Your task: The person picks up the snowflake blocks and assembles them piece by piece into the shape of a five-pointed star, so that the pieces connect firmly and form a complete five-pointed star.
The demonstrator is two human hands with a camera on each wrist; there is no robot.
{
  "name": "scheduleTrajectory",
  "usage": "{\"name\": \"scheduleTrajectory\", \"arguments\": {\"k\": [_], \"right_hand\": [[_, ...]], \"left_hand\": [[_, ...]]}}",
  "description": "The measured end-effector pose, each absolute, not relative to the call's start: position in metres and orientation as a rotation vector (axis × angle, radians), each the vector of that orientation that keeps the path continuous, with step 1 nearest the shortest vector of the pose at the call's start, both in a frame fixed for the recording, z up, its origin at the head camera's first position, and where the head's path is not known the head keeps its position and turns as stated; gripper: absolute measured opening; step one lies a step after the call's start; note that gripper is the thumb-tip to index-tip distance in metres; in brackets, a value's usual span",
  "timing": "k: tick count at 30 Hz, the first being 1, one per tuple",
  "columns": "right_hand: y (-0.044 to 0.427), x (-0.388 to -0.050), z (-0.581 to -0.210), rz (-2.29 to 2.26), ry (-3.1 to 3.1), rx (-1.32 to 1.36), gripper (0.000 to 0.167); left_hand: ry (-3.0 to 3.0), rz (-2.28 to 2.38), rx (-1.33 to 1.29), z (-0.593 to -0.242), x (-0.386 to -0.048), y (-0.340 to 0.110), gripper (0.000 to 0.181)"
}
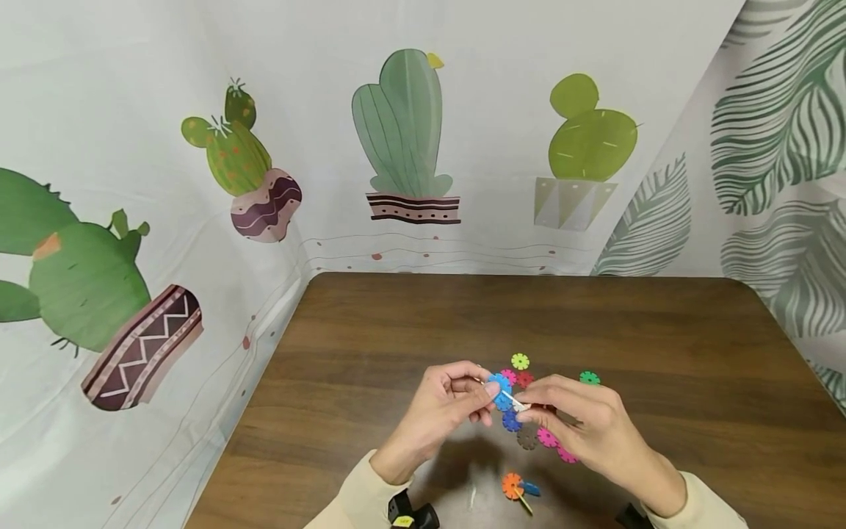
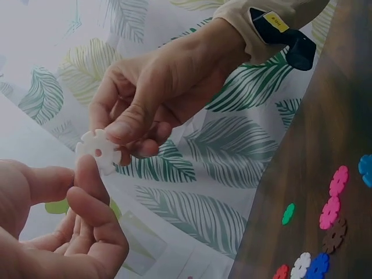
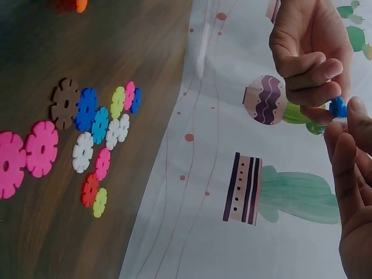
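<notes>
blue disc [image 1: 502, 383] pinched in the left hand [image 1: 446, 398], white disc [image 2: 97, 143] pinched in the right hand [image 1: 588, 419], both held over the table [image 1: 370, 327]; pinching near the edge probably leaves their notches free to line up.

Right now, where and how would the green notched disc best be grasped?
The green notched disc is likely best pinched at opposite rim edges, from above and the person's right: it lies flat on the table, with the red disc to its left.

room across left tabletop [image 1: 344, 353], discs [image 1: 526, 439] crowding below hands [image 1: 439, 405]
</notes>
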State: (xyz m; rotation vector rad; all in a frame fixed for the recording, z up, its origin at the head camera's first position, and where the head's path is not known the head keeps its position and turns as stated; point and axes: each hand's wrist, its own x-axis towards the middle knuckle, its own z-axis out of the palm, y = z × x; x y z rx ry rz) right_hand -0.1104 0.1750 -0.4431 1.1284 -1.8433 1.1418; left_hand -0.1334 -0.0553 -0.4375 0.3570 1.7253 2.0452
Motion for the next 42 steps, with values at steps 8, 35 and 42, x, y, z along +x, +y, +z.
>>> {"name": "scheduleTrajectory", "arguments": {"k": [8,35,42], "right_hand": [[0.174,-0.113,-0.451,1.116,-1.867,1.155,0.024],[0.251,-0.145,-0.517,0.755,-2.866,0.491,0.033],[0.261,-0.144,-0.52,0.682,-3.023,0.288,0.039]], "left_hand": [[1.768,2.049,0.351,-0.438,-0.134,-0.062,0.032],[1.826,2.051,0.316,-0.436,-0.138,-0.075,0.03],[1.833,2.047,0.3,-0.435,-0.139,-0.076,0.029]]}}
